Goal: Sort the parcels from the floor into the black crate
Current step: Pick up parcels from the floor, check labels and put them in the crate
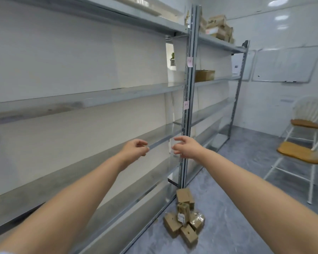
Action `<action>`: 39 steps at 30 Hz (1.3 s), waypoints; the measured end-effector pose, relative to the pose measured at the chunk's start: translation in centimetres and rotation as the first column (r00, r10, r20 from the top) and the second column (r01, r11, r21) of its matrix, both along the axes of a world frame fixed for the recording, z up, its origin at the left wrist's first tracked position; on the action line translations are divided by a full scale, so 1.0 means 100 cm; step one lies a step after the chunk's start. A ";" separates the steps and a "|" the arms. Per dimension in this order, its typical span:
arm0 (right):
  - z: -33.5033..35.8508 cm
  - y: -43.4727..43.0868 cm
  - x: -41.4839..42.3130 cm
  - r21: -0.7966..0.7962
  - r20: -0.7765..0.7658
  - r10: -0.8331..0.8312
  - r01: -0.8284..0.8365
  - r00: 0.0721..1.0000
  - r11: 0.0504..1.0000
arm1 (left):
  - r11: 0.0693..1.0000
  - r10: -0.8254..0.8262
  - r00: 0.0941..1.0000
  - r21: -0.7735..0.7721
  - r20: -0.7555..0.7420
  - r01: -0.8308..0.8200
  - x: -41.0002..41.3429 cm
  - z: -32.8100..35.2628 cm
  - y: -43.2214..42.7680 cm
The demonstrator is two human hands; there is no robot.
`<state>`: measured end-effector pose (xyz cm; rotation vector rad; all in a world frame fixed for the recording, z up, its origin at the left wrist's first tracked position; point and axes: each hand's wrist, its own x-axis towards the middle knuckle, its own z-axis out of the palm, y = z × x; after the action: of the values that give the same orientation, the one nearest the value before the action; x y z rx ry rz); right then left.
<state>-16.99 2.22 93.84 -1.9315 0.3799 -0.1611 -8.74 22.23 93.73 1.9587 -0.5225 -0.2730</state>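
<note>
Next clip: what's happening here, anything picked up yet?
Nothing is in hand yet. A person stands by grey metal shelving with both bare arms stretched forward; the left hand and right hand are empty, with fingers loosely curled, up near a shelf edge. The cardboard parcels lie in a small heap on the floor at the foot of the shelving, untouched. No black crate shows in this view. More boxes sit on the top shelf, and two chairs stand to the right.

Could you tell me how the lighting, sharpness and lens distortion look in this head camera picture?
Head view: even, soft lighting; ceiling lamps glare on the glossy wall; wide-angle lens bows the shelving and stretches the forearms; both hands slightly soft, as are the parcels on the floor.
</note>
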 end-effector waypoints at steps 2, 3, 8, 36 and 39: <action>0.004 -0.040 -0.002 -0.008 0.021 -0.030 0.030 0.999 1.000 | 1.000 -0.028 1.000 -0.009 0.008 0.028 0.003 0.003 -0.041; 0.006 -0.061 -0.002 -0.019 0.026 -0.036 0.036 0.999 0.999 | 0.999 -0.032 0.999 -0.016 0.009 0.032 0.006 0.005 -0.061; 0.008 -0.164 0.002 -0.055 0.018 -0.039 0.039 0.999 0.998 | 0.998 -0.030 0.999 -0.052 -0.013 0.029 0.022 0.003 -0.167; -0.090 -0.499 0.292 0.002 -0.123 -0.091 0.092 0.988 0.996 | 0.998 -0.062 0.976 -0.025 -0.211 0.058 0.302 -0.082 -0.495; -0.115 -0.522 0.336 0.005 -0.171 0.013 -0.012 0.985 1.000 | 0.999 0.027 0.968 -0.025 -0.249 -0.035 0.330 -0.106 -0.503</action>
<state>16.60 -49.95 82.33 -1.9489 0.4814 0.0145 24.22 -28.08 83.16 1.8689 -0.3302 -0.4809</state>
